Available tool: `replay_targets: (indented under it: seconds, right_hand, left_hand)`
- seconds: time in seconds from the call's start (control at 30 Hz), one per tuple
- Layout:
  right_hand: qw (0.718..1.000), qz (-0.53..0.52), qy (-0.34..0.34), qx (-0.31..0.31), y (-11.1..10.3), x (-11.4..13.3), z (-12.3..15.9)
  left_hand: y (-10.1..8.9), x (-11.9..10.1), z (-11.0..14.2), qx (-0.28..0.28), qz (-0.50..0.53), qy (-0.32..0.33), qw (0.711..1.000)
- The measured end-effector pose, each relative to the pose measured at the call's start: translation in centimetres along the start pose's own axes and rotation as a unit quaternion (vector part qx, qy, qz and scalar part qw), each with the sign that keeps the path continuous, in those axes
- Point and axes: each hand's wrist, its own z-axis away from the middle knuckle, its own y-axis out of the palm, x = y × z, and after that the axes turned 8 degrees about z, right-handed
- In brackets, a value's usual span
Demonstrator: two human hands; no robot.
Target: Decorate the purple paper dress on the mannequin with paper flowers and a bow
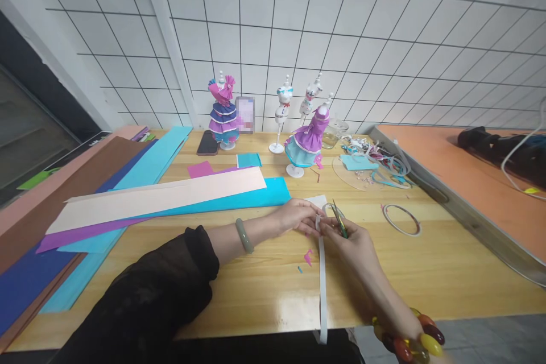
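Note:
A narrow white strip (323, 290) hangs down the table and over its front edge. My left hand (296, 217) is closed, its fingertips pinching the strip's upper end. Close against it, my right hand (352, 242) is closed too, with thumb and finger at the same end of the strip. Small pointed scissors (339, 219) are tucked in my right hand, tips pointing up and away; the fingers partly hide them. A piece of white paper (315, 201) lies just behind the hands. Pink scraps (307, 257) lie left of the strip.
Long crepe paper sheets (170, 196) cover the left side. Behind stand a mini mannequin in a tiered dress (223, 119), one in a purple dress (313, 133), and undressed mannequins (284, 99). A phone (207, 143), ribbon pile (384, 162) and white ring roll (401, 220) lie around.

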Motion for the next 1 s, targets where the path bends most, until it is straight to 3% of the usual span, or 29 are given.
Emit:
replay_targets:
  seconds: [0.2,0.43,0.57,1.0]
  right_hand:
    - [0.999,0.019,0.007,0.049,-0.5,-0.6,0.2]
    - [0.997,0.056,0.045,-0.036,-1.3,-0.5,-0.3]
    - [0.996,0.079,0.044,0.007,-1.4,-1.0,-0.5]
    - [0.993,0.101,0.029,0.048,-1.9,-0.7,-0.4]
  left_hand:
    - [0.0,0.0,0.0,0.001,-0.023,0.014,1.000]
    - [-0.6,0.8,-0.6,0.032,-0.037,0.035,0.998]
    - [-0.7,1.0,-0.8,0.014,-0.036,0.045,0.998]
    - [-1.0,1.1,-0.8,0.011,-0.010,0.053,0.998]
